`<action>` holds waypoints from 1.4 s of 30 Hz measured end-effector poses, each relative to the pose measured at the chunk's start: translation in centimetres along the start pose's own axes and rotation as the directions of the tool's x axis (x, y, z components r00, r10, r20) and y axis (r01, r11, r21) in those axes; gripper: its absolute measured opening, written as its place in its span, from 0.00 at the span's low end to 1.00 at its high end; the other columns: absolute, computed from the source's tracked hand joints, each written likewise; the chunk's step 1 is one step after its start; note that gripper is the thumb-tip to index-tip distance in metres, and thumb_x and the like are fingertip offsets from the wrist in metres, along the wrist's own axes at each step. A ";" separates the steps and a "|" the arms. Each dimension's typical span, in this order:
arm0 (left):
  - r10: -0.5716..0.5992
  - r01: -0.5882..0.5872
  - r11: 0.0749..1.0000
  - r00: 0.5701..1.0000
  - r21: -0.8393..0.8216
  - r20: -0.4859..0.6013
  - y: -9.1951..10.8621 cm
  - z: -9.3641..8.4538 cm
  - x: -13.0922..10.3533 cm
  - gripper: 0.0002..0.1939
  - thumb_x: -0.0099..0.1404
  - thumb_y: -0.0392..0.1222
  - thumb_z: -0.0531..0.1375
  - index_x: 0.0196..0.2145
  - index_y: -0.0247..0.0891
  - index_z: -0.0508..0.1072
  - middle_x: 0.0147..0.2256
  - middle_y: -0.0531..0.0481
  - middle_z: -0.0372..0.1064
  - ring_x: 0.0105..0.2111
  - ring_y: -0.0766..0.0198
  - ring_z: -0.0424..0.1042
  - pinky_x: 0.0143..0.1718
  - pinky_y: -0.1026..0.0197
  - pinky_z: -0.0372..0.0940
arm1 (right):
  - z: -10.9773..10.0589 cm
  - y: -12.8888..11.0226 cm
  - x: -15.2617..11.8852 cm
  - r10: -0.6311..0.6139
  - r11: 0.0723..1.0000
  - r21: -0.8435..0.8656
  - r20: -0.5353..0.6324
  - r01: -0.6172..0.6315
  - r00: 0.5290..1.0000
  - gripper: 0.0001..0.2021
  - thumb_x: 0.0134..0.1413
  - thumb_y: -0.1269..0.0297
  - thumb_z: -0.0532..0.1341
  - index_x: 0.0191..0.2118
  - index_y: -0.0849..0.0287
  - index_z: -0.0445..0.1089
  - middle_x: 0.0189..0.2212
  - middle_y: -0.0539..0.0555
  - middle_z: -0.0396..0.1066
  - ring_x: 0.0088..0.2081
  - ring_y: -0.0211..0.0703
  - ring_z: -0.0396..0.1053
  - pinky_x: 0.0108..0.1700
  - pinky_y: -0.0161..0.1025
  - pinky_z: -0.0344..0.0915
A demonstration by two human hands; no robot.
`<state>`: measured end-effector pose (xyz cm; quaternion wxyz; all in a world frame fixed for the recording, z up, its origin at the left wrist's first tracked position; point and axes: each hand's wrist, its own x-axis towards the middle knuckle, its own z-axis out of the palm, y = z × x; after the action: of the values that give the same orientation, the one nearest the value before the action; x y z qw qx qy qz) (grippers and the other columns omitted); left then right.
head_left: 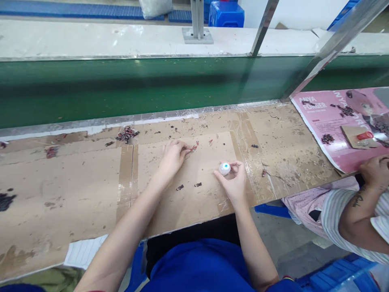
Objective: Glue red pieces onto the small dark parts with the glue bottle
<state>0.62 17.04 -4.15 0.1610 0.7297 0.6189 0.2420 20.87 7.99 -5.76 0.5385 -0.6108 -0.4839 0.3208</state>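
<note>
My left hand (174, 156) reaches over the cardboard-covered bench, its fingertips pinched at a few small red pieces (193, 149); whether one is between them is too small to tell. In my right hand (235, 180) is a small round white container (225, 168) with a blue spot on top, held between thumb and fingers. Two small dark pieces, one (180, 187) to the left and one (198, 184) to the right, lie nearer my body. Another red piece (210, 141) rests beyond the hands.
A pile of dark and red pieces (127, 134) lies at the back left, red pieces (51, 152) farther left. Behind runs a green belt (136, 87) with metal posts. At right, a person's arm (361, 215) is beside a pink poster (322, 121).
</note>
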 end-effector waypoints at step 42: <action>0.125 -0.122 0.987 0.992 -0.109 0.029 3.1 0.8 -10.7 0.07 0.67 0.36 0.54 0.36 0.39 0.72 0.44 0.44 0.70 0.47 0.53 0.67 0.48 0.49 0.64 | 1.8 -2.2 -5.5 0.017 1.000 0.018 0.123 -0.020 0.992 0.07 0.60 0.60 0.57 0.36 0.57 0.68 0.42 0.60 0.74 0.42 0.46 0.75 0.42 0.43 0.75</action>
<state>2.36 6.00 -4.86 0.1955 0.7612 0.5556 0.2714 16.92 3.34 -4.70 0.5104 -0.5892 -0.5074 0.3673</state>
